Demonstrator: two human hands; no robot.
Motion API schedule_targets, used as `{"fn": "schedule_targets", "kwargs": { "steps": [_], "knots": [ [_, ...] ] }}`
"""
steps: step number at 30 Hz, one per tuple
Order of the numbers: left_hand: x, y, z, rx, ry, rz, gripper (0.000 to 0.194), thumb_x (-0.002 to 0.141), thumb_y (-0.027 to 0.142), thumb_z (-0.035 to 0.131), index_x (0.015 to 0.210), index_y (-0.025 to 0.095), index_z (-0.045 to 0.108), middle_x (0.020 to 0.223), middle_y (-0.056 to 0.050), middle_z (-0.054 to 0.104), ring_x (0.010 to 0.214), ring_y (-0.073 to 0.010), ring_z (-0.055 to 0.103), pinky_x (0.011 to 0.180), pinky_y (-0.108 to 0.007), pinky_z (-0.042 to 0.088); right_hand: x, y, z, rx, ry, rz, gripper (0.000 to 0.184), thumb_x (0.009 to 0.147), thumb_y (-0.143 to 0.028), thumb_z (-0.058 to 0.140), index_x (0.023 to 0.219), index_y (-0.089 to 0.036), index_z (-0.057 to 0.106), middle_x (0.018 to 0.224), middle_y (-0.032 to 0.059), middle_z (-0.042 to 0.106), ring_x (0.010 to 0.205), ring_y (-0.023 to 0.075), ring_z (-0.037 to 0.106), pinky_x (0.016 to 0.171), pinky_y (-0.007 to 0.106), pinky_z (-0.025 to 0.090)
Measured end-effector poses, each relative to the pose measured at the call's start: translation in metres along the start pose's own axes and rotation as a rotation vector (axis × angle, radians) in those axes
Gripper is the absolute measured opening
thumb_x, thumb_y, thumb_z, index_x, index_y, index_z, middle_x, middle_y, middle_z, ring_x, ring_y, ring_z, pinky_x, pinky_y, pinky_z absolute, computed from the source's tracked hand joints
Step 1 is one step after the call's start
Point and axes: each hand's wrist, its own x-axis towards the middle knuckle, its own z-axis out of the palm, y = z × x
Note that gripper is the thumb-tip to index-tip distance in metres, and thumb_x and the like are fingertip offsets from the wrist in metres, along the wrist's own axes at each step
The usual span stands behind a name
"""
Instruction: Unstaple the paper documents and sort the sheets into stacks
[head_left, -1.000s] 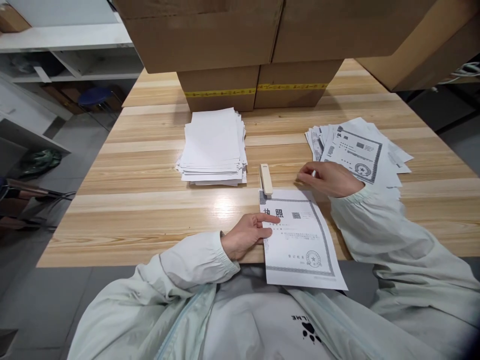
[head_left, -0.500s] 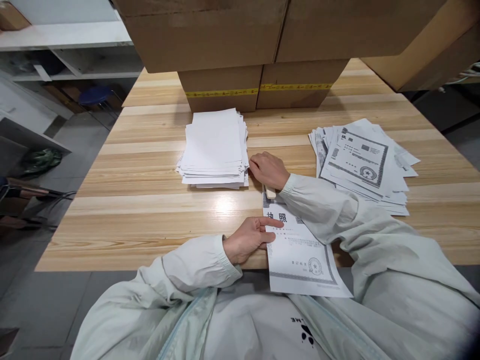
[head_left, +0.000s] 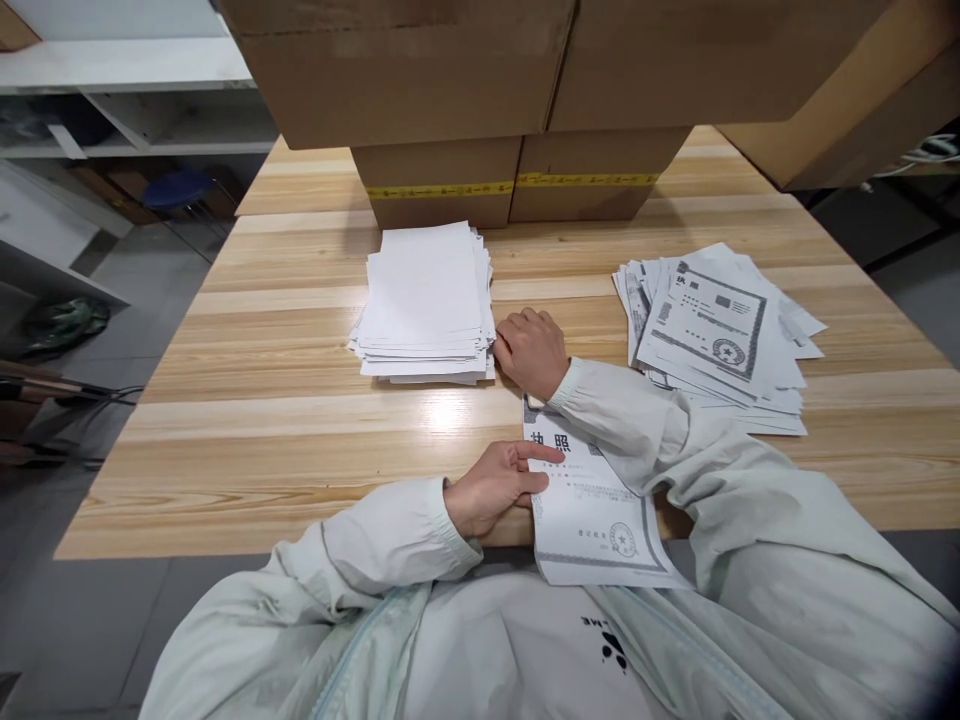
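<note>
My left hand [head_left: 495,487] grips the left edge of a printed sheet [head_left: 589,520], with index finger and thumb lying on its face. The sheet's lower part hangs over the table's front edge. At its top left corner is a cream stapler [head_left: 534,402], almost wholly covered by my right hand [head_left: 534,352]. That hand is closed over the stapler with its fingers curled, close beside a stack of white paper [head_left: 427,285]. My right sleeve hides the sheet's upper right part.
A loose pile of printed sheets [head_left: 712,325] lies fanned out on the right of the wooden table [head_left: 262,400]. Stacked cardboard boxes [head_left: 442,185] stand along the back. A blue stool [head_left: 176,190] and white shelving [head_left: 135,65] are at the far left.
My right hand has moved left from beside the printed pile onto the stapler, covering it. My left hand keeps its hold on the sheet. The view has shifted slightly.
</note>
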Motion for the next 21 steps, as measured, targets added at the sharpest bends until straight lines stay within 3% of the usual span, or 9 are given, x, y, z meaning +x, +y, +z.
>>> {"fn": "schedule_targets", "kwargs": {
  "steps": [5,9,11,13,16,18,19,21],
  "knots": [
    [0.003,-0.003,-0.004,0.019,-0.007,0.031,0.037,0.064,0.006,0.076,0.101,0.01,0.074,0.066,-0.001,0.064,0.056,-0.0064,0.055,0.057,-0.02,0.042,0.003,0.006,-0.009,0.16,0.035,0.068,0.036,0.099,-0.025,0.032,0.094,-0.016,0.066,0.098,0.0128,0.071,0.094,0.027,0.054,0.085,0.04,0.036],
    [0.001,-0.004,-0.006,0.039,-0.038,0.032,0.036,0.066,0.006,0.074,0.102,0.011,0.074,0.066,-0.001,0.064,0.057,-0.0065,0.056,0.057,-0.019,0.043,-0.015,0.025,-0.047,0.309,0.226,0.052,0.033,0.097,-0.032,0.037,0.107,-0.018,0.065,0.106,0.0105,0.07,0.098,0.024,0.058,0.09,0.039,0.041],
    [-0.001,-0.004,-0.007,0.045,-0.063,0.022,0.035,0.065,0.007,0.073,0.1,0.011,0.074,0.063,0.0,0.062,0.055,-0.0066,0.055,0.055,-0.019,0.042,-0.042,0.037,-0.071,0.325,0.288,0.094,0.033,0.096,-0.038,0.041,0.104,-0.019,0.066,0.101,0.0104,0.071,0.094,0.0236,0.061,0.088,0.04,0.044],
    [-0.005,-0.005,-0.006,0.056,-0.111,-0.012,0.032,0.065,0.007,0.073,0.097,0.009,0.074,0.059,0.001,0.06,0.051,-0.0062,0.052,0.051,-0.019,0.039,-0.083,0.046,-0.092,0.282,0.256,0.212,0.035,0.094,-0.045,0.043,0.093,-0.021,0.068,0.09,0.0089,0.072,0.085,0.0241,0.064,0.08,0.04,0.048],
    [-0.014,-0.007,-0.003,0.169,-0.229,-0.041,0.025,0.071,0.01,0.069,0.095,0.01,0.075,0.046,0.007,0.046,0.041,-0.0042,0.039,0.045,-0.019,0.032,-0.159,0.055,-0.11,0.151,-0.054,0.572,0.054,0.091,-0.059,0.035,0.058,-0.027,0.063,0.064,0.0059,0.068,0.067,0.0289,0.066,0.068,0.045,0.049],
    [-0.02,-0.009,0.001,0.301,-0.268,0.12,0.02,0.078,0.012,0.064,0.094,0.013,0.077,0.048,0.005,0.051,0.043,-0.0058,0.043,0.046,-0.019,0.035,-0.208,0.057,-0.113,0.233,-0.246,0.763,0.067,0.089,-0.071,0.026,0.053,-0.03,0.066,0.06,0.005,0.07,0.065,0.0321,0.068,0.066,0.05,0.052],
    [-0.023,-0.01,0.002,0.375,-0.259,0.271,0.021,0.082,0.011,0.06,0.093,0.015,0.077,0.055,0.001,0.061,0.051,-0.0079,0.053,0.051,-0.02,0.042,-0.228,0.057,-0.112,0.333,-0.253,0.839,0.068,0.088,-0.072,0.025,0.056,-0.032,0.069,0.062,0.0045,0.071,0.064,0.0321,0.07,0.064,0.05,0.055],
    [-0.029,-0.011,0.006,0.519,-0.229,0.621,0.027,0.086,0.008,0.052,0.094,0.016,0.078,0.085,-0.006,0.076,0.079,-0.0133,0.07,0.072,-0.022,0.054,-0.257,0.057,-0.109,0.498,-0.141,0.866,0.067,0.089,-0.073,0.023,0.071,-0.035,0.076,0.069,0.0038,0.075,0.064,0.0313,0.072,0.061,0.048,0.059]
  ]
}}
